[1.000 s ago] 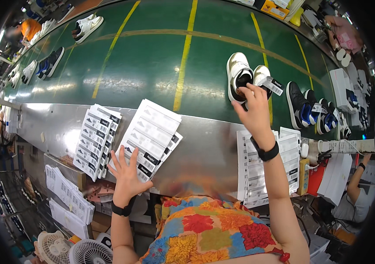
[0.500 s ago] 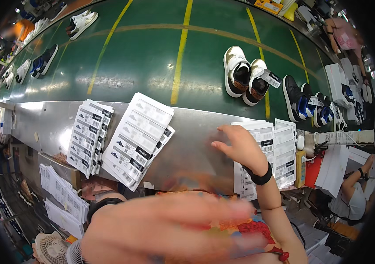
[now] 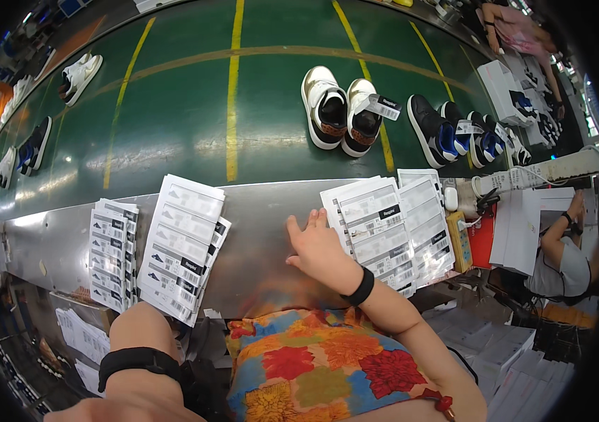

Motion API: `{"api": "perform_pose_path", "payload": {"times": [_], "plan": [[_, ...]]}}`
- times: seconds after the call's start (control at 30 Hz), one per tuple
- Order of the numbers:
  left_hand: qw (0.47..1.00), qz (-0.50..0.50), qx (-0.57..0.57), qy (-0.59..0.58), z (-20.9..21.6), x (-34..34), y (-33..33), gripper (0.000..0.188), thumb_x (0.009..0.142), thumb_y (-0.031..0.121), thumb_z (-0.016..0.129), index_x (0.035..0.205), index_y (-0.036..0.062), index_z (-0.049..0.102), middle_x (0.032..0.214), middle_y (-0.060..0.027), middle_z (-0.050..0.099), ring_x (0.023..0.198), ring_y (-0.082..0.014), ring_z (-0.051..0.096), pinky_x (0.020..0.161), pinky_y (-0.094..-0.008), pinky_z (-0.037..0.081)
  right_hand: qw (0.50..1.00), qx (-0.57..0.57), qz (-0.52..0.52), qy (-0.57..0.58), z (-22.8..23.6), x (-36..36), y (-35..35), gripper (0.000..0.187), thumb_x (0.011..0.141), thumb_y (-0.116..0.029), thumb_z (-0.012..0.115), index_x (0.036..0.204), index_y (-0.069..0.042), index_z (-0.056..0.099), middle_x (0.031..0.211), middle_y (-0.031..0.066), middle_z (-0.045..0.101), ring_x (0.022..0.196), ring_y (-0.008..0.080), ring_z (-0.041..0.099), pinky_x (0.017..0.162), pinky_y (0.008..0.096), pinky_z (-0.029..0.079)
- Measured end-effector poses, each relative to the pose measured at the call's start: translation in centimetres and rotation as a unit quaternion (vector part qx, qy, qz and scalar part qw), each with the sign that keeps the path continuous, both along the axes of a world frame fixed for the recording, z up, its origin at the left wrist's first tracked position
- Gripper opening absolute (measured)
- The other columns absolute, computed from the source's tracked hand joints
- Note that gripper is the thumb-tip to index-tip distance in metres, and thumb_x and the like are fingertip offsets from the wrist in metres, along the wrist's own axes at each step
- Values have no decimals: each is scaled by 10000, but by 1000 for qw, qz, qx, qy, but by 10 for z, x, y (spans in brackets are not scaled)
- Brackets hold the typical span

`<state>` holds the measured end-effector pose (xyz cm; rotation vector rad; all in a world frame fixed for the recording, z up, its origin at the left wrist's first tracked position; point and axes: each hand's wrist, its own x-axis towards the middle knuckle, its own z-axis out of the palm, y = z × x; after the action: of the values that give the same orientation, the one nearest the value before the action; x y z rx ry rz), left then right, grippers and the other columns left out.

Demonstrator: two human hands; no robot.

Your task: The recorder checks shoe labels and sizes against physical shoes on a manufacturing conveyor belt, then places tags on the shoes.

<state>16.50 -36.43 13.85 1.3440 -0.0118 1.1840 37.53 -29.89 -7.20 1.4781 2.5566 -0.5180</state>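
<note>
My right hand hovers over or rests on the bare metal strip, palm down with fingers apart and nothing in it. Its fingertips are next to the left edge of a stack of printed label sheets; whether they touch it I cannot tell. At the lower left my left arm is bent up toward the camera, a black band around its wrist. The back of my left hand runs off the lower edge, so its fingers are hidden. Two more label stacks, one wide and one narrow, lie to the left.
Beyond the metal strip runs a green belt with yellow lines. White shoes with brown spotted heels and black-and-blue shoes stand on it. At right are a yellow power strip, white boxes and a seated person.
My left hand, blurred across the lower middle before, has dropped to the lower left edge. The view has swung right, so things sit farther left. My right fingers are closer to the label stack.
</note>
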Motion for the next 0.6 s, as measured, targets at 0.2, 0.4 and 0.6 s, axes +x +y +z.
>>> {"api": "perform_pose_path", "payload": {"times": [0.2, 0.4, 0.6], "plan": [[999, -18, -26, -8, 10, -8, -4, 346, 883, 283, 611, 1179, 104, 626, 1159, -143, 642, 1094, -282, 605, 924, -456, 498, 1000, 22, -6, -19, -4, -7, -3, 856, 677, -364, 822, 1313, 34, 411, 1207, 489, 454, 1216, 616, 415, 820, 492, 553], [998, -14, -54, -16, 20, -7, -6, 332, 901, 266, 584, 1194, 115, 624, 1186, -125, 633, 1123, -266, 592, 935, -450, 491, 1000, 18, -10, -4, -5, -7, -4, 864, 666, -356, 829, 1313, 41, 416, 1186, 502, 454, 1197, 626, 426, 797, 486, 561], [995, -27, -90, -32, 26, -28, -35, 321, 920, 250, 557, 1209, 127, 622, 1212, -106, 624, 1151, -250, 578, 946, -443, 484, 1000, 12, -5, -9, -6, -7, -3, 861, 663, -349, 831, 1315, 42, 425, 1175, 500, 464, 1195, 626, 428, 798, 491, 557]]}}
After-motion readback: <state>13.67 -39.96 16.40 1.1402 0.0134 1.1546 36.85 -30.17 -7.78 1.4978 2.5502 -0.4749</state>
